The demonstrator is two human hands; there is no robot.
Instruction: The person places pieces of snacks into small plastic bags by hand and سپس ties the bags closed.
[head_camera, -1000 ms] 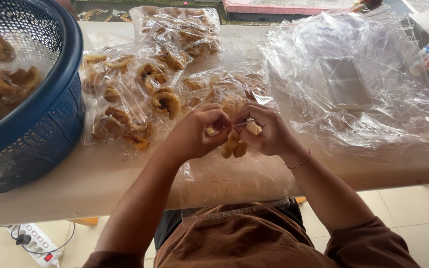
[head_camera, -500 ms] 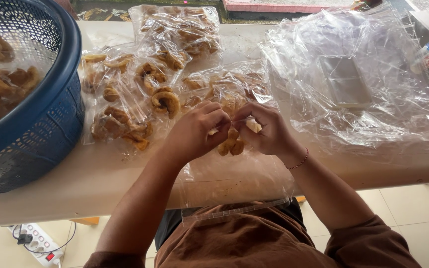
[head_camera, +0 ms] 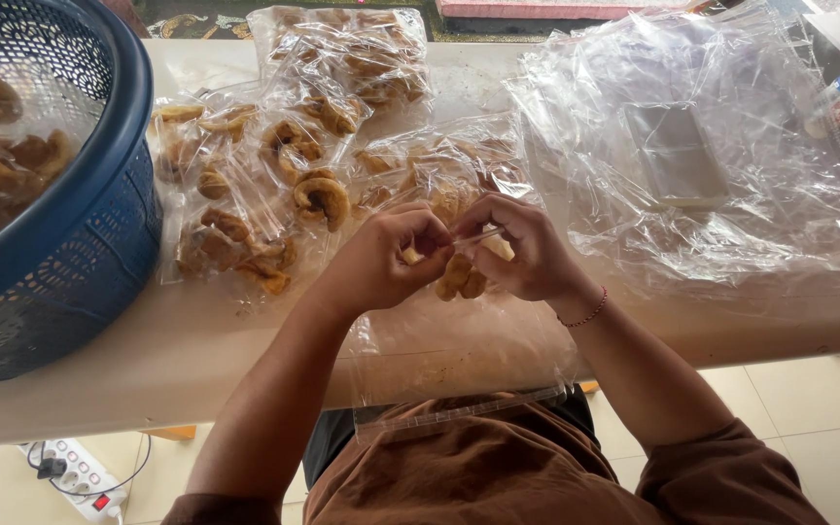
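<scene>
My left hand [head_camera: 386, 258] and my right hand [head_camera: 522, 248] meet over the table's near edge, fingers pinched together on a clear plastic bag [head_camera: 459, 331] holding a few curled brown snacks [head_camera: 461, 277]. The bag's long open end hangs down over the table edge toward my lap. Just behind my hands lie several filled clear bags of the same snacks [head_camera: 284, 185].
A large blue plastic basket [head_camera: 80, 253] with more brown snacks stands at the left. A heap of empty clear bags [head_camera: 702, 146] covers the right of the pale table [head_camera: 148, 360]. A white power strip [head_camera: 80, 476] lies on the floor below.
My hands have stayed together on the bag, the fingers working slightly along its top; the snacks inside have shifted a little lower.
</scene>
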